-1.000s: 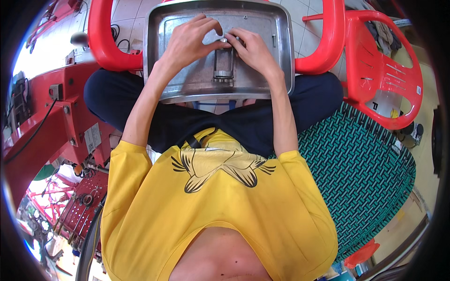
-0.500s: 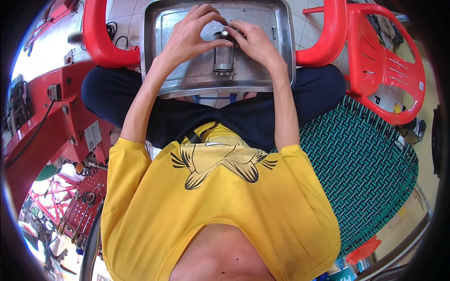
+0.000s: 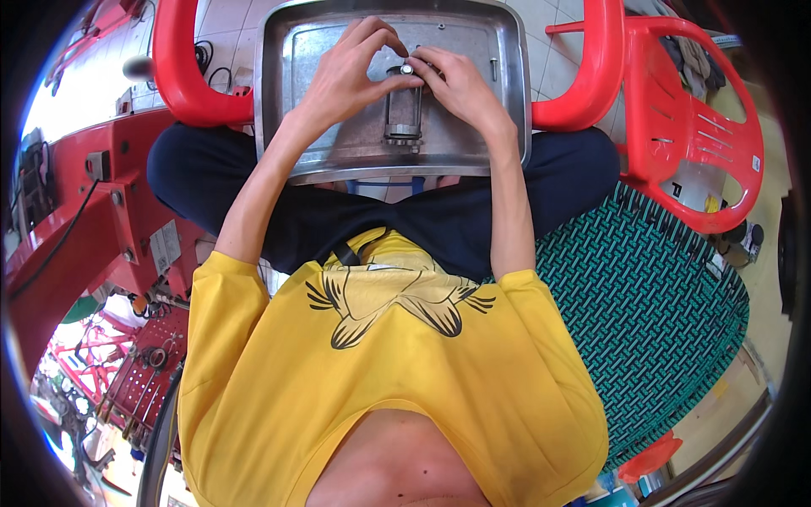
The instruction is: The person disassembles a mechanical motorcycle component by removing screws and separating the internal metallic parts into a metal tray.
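Note:
A dark metal cylindrical part (image 3: pixel 404 115) with an open frame-like middle and a toothed or knobbed lower end lies in the steel tray (image 3: pixel 334 179). At its far end shows a small bright round tip (image 3: pixel 407 69). My left hand (image 3: pixel 351 74) curves round that end from the left, its thumb along the near side and its index finger arched over the far side. From the right, my right hand (image 3: pixel 460 84) has its bent fingertips pressed together at the same end. Whether a smaller piece sits between the fingertips is hidden.
A small bolt (image 3: pixel 493 69) lies at the tray's right, and a tiny nut-like piece (image 3: pixel 441 26) near its far edge. Red plastic legs (image 3: pixel 583 76) flank the tray. A red chair (image 3: pixel 710 127) and green woven seat (image 3: pixel 650 313) stand right; red machinery (image 3: pixel 93 203) is left.
Tray and hands sit slightly lower in the picture. The left fingers have bent a little more near the part's far end; both hands stay at that end.

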Demonstrator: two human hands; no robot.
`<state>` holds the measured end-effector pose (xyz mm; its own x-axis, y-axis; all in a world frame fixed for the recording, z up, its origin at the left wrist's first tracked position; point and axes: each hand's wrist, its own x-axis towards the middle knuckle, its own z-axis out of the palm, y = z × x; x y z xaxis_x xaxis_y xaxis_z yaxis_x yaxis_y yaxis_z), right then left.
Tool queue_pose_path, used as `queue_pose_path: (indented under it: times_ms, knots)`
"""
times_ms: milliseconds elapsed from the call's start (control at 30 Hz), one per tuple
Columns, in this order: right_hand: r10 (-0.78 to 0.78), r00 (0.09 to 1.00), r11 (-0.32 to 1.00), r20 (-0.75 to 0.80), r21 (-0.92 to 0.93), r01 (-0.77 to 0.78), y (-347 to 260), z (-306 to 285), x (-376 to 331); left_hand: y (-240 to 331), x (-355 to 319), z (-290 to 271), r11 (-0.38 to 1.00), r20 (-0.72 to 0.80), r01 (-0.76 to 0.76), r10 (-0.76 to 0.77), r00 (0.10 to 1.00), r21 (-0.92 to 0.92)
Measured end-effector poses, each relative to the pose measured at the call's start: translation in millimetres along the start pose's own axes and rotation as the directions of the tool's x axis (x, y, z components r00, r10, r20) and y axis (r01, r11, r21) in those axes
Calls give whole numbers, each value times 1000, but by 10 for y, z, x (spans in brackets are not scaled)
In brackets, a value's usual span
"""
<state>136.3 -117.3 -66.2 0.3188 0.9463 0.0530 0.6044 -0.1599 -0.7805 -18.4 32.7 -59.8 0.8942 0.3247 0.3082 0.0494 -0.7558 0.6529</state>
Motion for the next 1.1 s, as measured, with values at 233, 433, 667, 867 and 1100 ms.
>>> queue_pose_path:
  times_ms: [233,433,667,867,1100]
  knots:
    - [-6,1000,999,0,32,6,44,9,-14,-43,10,-2,986,73,-166,164,984,21]
    - [47,998,999,36,4,-48,-37,-21,15,11,9,-9,1000,20,-14,14,1000,-3]
    - [38,999,998,23,52,-39,44,15,8,-98,23,-28,975,131,-220,220,967,-15]
    - [-4,1000,999,30,43,2,13,-13,13,-31,-27,26,995,3,-23,24,1000,-98]
    - [-15,1000,1000,22,25,14,-7,-45,2,-35,-16,-17,986,40,-160,158,987,53]
